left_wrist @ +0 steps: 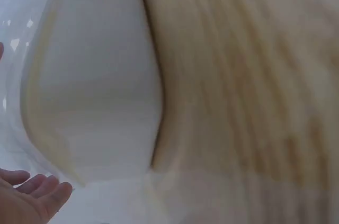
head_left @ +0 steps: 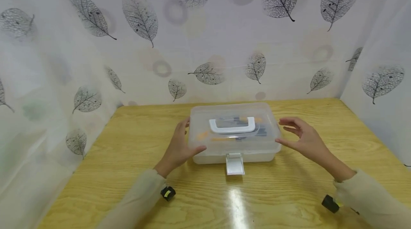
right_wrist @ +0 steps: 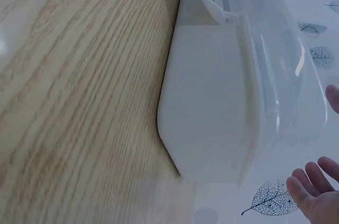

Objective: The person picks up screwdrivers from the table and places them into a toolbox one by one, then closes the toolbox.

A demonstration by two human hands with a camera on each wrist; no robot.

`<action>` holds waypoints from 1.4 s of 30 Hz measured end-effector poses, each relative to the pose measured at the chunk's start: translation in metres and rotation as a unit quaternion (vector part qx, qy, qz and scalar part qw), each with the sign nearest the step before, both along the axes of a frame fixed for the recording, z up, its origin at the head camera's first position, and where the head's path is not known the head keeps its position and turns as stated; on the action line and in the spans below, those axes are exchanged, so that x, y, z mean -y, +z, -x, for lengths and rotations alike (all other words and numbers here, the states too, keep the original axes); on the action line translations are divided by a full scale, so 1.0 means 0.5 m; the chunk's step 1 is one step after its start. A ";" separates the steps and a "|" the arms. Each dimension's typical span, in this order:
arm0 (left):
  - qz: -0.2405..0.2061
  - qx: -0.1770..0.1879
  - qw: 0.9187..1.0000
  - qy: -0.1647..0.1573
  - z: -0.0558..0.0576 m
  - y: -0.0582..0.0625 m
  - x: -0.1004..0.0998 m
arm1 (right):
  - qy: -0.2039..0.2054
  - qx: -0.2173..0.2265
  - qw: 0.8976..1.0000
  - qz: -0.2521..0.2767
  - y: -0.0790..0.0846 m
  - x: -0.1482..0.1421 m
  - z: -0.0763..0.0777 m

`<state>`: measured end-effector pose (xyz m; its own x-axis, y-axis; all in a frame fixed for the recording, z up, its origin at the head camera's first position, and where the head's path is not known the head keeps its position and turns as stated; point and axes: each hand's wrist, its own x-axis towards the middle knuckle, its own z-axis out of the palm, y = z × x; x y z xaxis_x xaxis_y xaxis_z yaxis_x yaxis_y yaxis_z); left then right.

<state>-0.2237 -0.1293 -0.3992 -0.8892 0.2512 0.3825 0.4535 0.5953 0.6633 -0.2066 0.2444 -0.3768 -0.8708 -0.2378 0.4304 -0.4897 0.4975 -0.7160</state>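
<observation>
A plastic storage box (head_left: 205, 158) with a white base and a see-through lid (head_left: 205, 115) sits on the wooden table. On top of the lid lies a white handle (head_left: 232, 129); the front latch (head_left: 235, 164) hangs down, flipped outward. Through the lid, orange and dark items (head_left: 260, 131) show blurrily. My left hand (head_left: 179, 147) is at the box's left side, thumb over the front left corner and fingers along the side. My right hand (head_left: 300, 134) is spread beside the right side, its thumb tip right at the lid's edge and its fingers loosely bent.
The wooden table (head_left: 135, 132) reaches back to a pale curtain (head_left: 218, 43) printed with leaves, which also hangs at both sides. A small dark device (head_left: 168, 193) is at the left wrist, and another dark device (head_left: 330, 204) is at the right.
</observation>
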 end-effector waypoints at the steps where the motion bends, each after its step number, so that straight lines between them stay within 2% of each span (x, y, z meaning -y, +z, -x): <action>1: -0.012 0.022 1.000 0.002 -0.001 -0.003 -0.001 | -0.010 -0.009 1.000 0.001 0.004 0.003 -0.004; 5: -0.044 0.076 0.996 0.012 -0.003 -0.009 -0.003 | -0.019 -0.060 0.998 0.031 0.021 0.018 -0.020; 7: -0.060 0.093 0.994 0.011 -0.001 -0.009 -0.002 | 0.003 -0.077 0.995 0.056 0.028 0.031 -0.031; 9: -0.070 0.106 0.992 0.010 0.001 -0.010 0.000 | 0.042 -0.074 0.994 0.071 0.032 0.045 -0.041; 12: -0.082 0.120 0.989 0.009 0.003 -0.011 0.002 | 0.104 -0.020 0.991 0.077 0.026 0.066 -0.055; 15: -0.090 0.125 0.988 0.006 0.004 -0.013 0.005 | 0.148 0.079 0.984 0.059 0.010 0.081 -0.062; 19: -0.099 0.130 0.987 -0.003 0.005 -0.015 0.009 | 0.174 0.223 0.958 0.045 -0.018 0.094 -0.067; 22: -0.095 0.138 0.986 -0.005 0.005 -0.014 0.013 | 0.181 0.289 0.939 0.043 -0.036 0.100 -0.070; 24: -0.088 0.140 0.986 -0.003 0.005 -0.014 0.014 | 0.191 0.311 0.930 0.047 -0.045 0.104 -0.070; 29: -0.080 0.132 0.988 -0.003 0.003 -0.013 0.016 | 0.221 0.327 0.916 0.068 -0.065 0.114 -0.068; 36: -0.077 0.134 0.988 -0.003 0.003 -0.016 0.018 | 0.229 0.370 0.895 0.096 -0.083 0.123 -0.058; 42: -0.074 0.141 0.987 -0.002 0.003 -0.017 0.020 | 0.241 0.391 0.880 0.119 -0.086 0.126 -0.051</action>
